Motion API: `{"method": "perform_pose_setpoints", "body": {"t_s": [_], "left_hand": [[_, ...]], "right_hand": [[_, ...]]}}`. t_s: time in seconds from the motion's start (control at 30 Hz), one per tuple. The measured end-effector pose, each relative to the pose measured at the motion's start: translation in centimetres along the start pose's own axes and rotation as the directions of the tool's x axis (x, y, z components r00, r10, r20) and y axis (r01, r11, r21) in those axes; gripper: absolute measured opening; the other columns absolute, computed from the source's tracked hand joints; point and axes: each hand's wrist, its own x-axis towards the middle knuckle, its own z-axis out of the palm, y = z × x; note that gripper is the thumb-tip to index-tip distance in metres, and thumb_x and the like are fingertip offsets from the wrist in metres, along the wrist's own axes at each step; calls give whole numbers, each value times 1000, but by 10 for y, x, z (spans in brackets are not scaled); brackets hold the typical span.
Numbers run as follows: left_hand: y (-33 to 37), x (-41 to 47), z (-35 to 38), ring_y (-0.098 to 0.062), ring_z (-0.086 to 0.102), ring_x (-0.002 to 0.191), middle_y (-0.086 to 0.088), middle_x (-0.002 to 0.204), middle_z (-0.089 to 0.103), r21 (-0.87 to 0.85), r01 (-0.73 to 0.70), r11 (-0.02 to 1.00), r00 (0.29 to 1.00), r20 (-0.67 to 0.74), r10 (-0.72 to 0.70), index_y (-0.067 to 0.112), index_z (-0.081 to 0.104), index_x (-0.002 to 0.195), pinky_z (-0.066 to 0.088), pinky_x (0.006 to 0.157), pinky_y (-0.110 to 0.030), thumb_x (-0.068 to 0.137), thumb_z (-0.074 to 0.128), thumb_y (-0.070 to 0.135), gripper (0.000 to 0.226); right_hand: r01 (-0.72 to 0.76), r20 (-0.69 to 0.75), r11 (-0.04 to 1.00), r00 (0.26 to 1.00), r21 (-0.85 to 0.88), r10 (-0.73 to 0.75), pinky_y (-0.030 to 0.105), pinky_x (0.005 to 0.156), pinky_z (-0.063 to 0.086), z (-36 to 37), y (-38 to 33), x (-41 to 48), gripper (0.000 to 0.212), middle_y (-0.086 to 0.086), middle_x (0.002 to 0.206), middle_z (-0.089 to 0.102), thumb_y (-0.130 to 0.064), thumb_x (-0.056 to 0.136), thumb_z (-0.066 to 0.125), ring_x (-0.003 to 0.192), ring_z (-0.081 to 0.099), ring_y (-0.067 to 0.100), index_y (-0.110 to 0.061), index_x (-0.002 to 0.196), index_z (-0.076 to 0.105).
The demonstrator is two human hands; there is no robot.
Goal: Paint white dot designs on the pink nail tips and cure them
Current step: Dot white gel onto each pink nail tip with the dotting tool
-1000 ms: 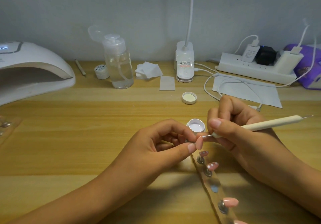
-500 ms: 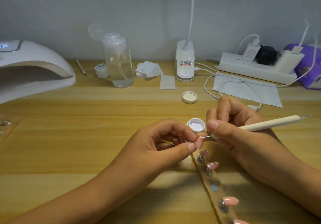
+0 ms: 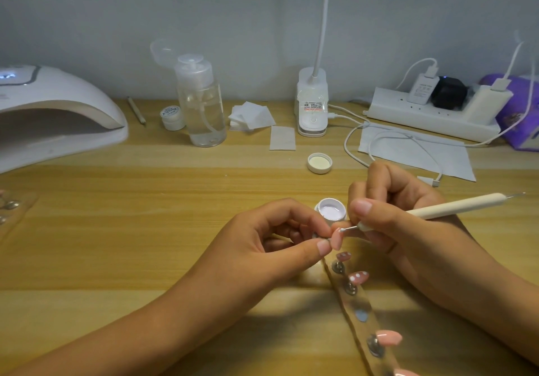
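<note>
Over table (image 3: 145,230), right hand (image 3: 408,230) holds dotting tool (image 3: 455,205) against pink nail tip (image 3: 425,238).

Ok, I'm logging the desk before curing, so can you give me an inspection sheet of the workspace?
Surface: wooden table.
Job's things: dotting tool meets pink nail tip; open white gel pot behind; dotted tip on holder strip; curing lamp far left.
Clutter: pump bottle, wipes, loose lid.
Grips: left hand pinches the nail tip; right hand holds the tool.
Cables: white cable loops over paper sheet, beside power strip.
Surroundings: grey wall, desk lamp.
</note>
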Motion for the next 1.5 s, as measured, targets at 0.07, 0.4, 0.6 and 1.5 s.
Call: {"method": "perform_pose_setpoints", "body": {"t_s": [0.07, 0.4, 0.6, 1.5], "left_hand": [[0, 0, 0, -1, 53, 69, 9, 76, 63, -6, 3, 1000, 1000, 2, -3, 27, 71, 79, 42, 63, -10, 78, 73, 19, 8], [0, 0, 0, -3, 52, 69, 7, 77, 62, -3, 3, 1000, 1000, 3, -3, 27, 71, 79, 41, 61, -10, 78, 73, 19, 8], [0, 0, -1, -3, 52, 70, 7, 77, 62, -2, 6, 1000, 1000, 8, -6, 26, 71, 80, 42, 63, -10, 79, 73, 18, 8], [0, 0, 0, -4, 53, 71, 5, 77, 62, 16, 3, 1000, 1000, 8, -3, 27, 71, 78, 42, 64, -12, 78, 73, 19, 8]], "right_hand": [[-4, 3, 1000, 1000, -7, 4, 14, 58, 45, 0, 0, 0, 20, -3, 60, 51, -21, 76, 68, 55, 49, 6, -24, 63, 53], [-6, 10, 1000, 1000, -25, 6, 15, 58, 44, -1, 0, 0, 20, -5, 60, 51, -22, 76, 67, 55, 47, 5, -26, 63, 53], [-8, 8, 1000, 1000, -16, 8, 14, 57, 43, 0, -1, 0, 20, -6, 59, 51, -22, 76, 67, 55, 46, 5, -25, 63, 53], [-24, 25, 1000, 999, -4, 24, 15, 60, 49, 0, -1, -1, 22, -5, 61, 52, -25, 75, 74, 57, 51, 6, -24, 65, 55]]}}
